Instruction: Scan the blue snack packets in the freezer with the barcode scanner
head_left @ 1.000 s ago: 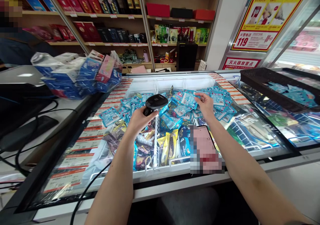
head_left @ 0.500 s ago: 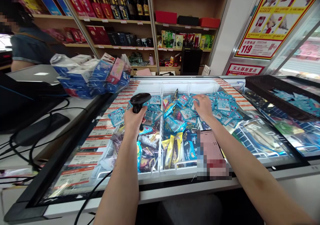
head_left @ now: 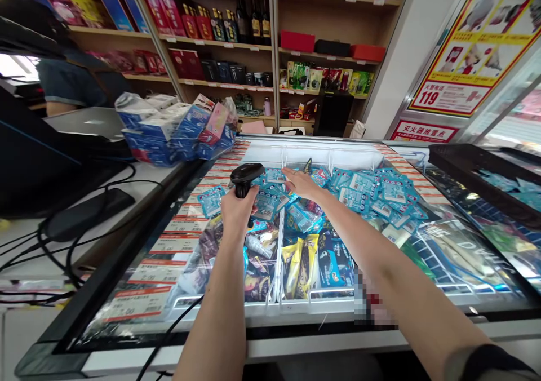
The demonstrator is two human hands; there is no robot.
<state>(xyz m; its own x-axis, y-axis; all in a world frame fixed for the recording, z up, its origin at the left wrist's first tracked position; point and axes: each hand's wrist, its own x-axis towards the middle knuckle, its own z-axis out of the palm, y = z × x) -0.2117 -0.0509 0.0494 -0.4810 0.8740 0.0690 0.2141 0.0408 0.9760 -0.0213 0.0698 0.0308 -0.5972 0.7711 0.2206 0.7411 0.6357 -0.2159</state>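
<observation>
My left hand (head_left: 238,203) is wrapped round the handle of a black barcode scanner (head_left: 247,173), its head above several small blue packets (head_left: 267,205) on the glass freezer top. To its right my right hand (head_left: 303,184) reaches over the blue packets with fingers stretched out to the left, holding nothing that I can see. Whether its fingertips touch a packet I cannot tell. More blue packets (head_left: 354,199) lie in a loose pile on the right side of the glass. Under the glass, yellow ice cream wrappers (head_left: 307,260) show in a wire basket.
A phone (head_left: 374,308), blurred out, lies partly under my right forearm. Blue and white boxes in plastic (head_left: 169,130) stand on the left counter, near black cables (head_left: 46,240). Price labels (head_left: 146,302) line the glass. A person (head_left: 70,82) is at the far left.
My right hand has moved left, from the pile on the right towards the scanner. The view has shifted slightly. My left hand still holds the scanner.
</observation>
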